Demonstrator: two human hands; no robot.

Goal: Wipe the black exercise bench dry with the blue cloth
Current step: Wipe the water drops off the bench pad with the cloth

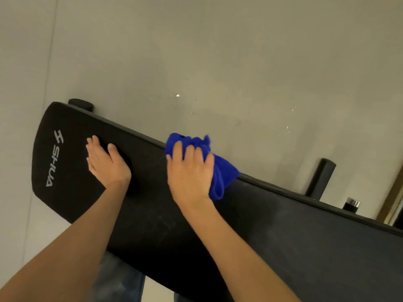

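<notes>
Although your right hand [192,171] covers much of the blue cloth [220,171], you can see it bunched under your palm and fingers, pressed to the far edge of the black exercise bench [272,232]; folds spill out beyond and to the right of that hand. Your left hand [106,163] lies flat and spread on the pad, holding nothing, just right of the grey logo [54,158]. The bench runs out of view past your right forearm, and its underframe is mostly hidden (only dark bars [320,177] poke out beyond the cloth). A small dark cylinder with a silver band [351,204], right of your right hand, is hard to identify.
</notes>
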